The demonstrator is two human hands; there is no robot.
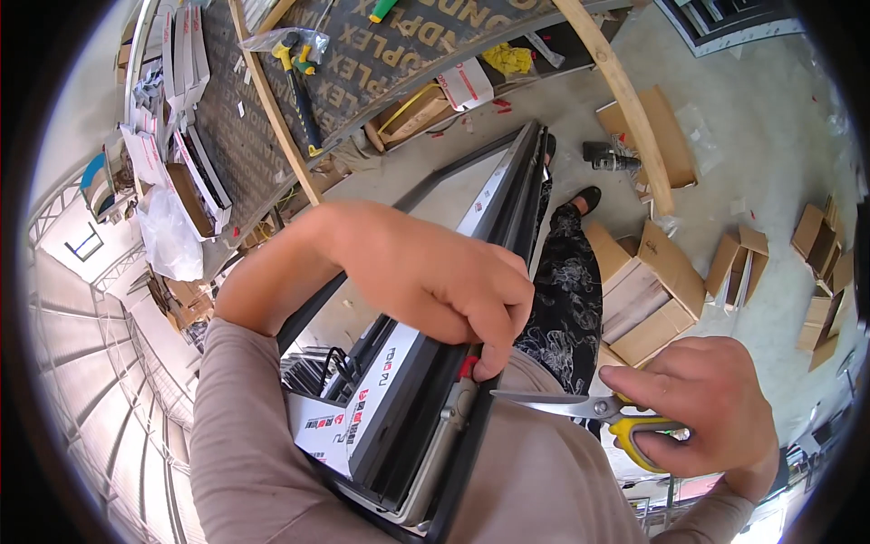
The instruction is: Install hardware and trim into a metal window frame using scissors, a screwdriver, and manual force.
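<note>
Leaning against my body is a dark window or door frame (381,453), with printed white protective film (388,367) on one face. A silver-grey metal fitting (441,444) runs in the groove along its edge. My left hand (435,276) reaches across the frame, its fingers closed on a small red piece (468,366) at the upper end of that fitting; how far the piece goes in is hidden. On the right, my right hand (702,399) grips yellow-handled scissors (648,428). Their blades point left and nearly touch the frame's edge, close below the left fingertips.
A dark printed board table (353,54) ahead carries a hammer-like tool (297,91) and wooden strips (276,109). Open cardboard boxes (657,290) stand on the floor at right, near a black power tool (609,156). Another person's patterned trouser leg (566,281) shows beyond the frame.
</note>
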